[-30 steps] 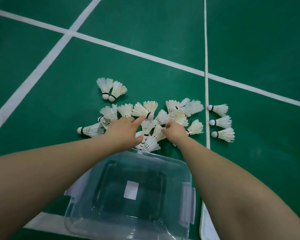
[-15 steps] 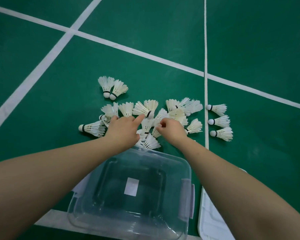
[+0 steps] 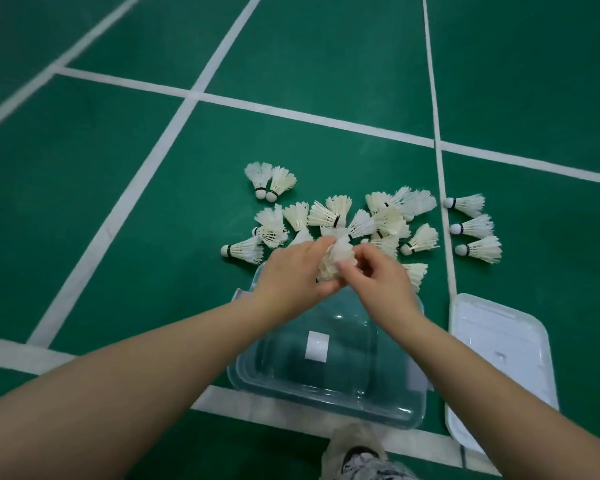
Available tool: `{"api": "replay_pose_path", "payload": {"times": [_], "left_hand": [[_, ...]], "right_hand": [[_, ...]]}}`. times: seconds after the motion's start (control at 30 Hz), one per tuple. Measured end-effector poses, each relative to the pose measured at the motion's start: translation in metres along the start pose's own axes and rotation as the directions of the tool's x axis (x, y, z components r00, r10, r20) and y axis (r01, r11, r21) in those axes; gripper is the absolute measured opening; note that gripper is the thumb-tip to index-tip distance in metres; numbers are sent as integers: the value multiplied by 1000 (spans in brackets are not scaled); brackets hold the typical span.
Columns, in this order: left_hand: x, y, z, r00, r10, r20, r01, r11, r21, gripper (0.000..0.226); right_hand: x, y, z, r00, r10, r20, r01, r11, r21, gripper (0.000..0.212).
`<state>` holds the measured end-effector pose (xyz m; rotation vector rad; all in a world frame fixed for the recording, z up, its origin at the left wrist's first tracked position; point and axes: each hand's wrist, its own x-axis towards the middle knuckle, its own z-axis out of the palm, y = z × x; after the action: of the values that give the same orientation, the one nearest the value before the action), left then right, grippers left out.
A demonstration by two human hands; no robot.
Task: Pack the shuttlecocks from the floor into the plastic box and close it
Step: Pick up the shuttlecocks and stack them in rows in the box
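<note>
Several white feather shuttlecocks (image 3: 336,216) lie scattered on the green court floor beyond a clear plastic box (image 3: 329,389). The box stands open with nothing but a white label on its bottom. My left hand (image 3: 291,282) and my right hand (image 3: 381,285) meet above the box's far edge. Together they hold a small bunch of shuttlecocks (image 3: 336,261), with fingers of both hands curled around the feathers. The box's white lid (image 3: 499,362) lies flat on the floor to the right of the box.
Three shuttlecocks (image 3: 471,226) lie in a column right of a thin white court line. Two more (image 3: 269,180) lie apart at the far left of the pile. A shoe (image 3: 361,459) shows at the bottom edge. White court lines cross the floor.
Both hands have lifted off the pile and drawn back toward the box, now holding a bunch of shuttlecocks between them. The view has pulled back, showing the lid and a shoe.
</note>
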<state>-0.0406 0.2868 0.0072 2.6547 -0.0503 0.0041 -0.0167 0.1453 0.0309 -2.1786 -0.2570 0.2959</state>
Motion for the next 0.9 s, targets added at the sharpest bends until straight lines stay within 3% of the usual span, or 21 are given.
{"api": "replay_pose_path", "payload": {"times": [0.17, 0.37, 0.43, 0.63, 0.9], "left_hand": [[-40, -6, 22, 981, -69, 181, 58, 996, 65, 49], [-45, -16, 60, 909, -227, 350, 184, 971, 152, 29], [-43, -18, 67, 888, -298, 351, 274, 954, 117, 30], [-43, -27, 79, 872, -380, 307, 384, 922, 51, 60], [-47, -33, 88, 835, -475, 279, 503, 864, -35, 58]], "right_hand": [[-32, 27, 39, 985, 141, 102, -141, 990, -3, 23], [-27, 57, 74, 920, 323, 223, -317, 946, -65, 28], [-20, 64, 80, 910, 347, 227, -340, 938, -69, 21], [-9, 79, 100, 903, 365, 226, -359, 931, -67, 18], [3, 90, 127, 889, 403, 216, -389, 915, -107, 23]]}}
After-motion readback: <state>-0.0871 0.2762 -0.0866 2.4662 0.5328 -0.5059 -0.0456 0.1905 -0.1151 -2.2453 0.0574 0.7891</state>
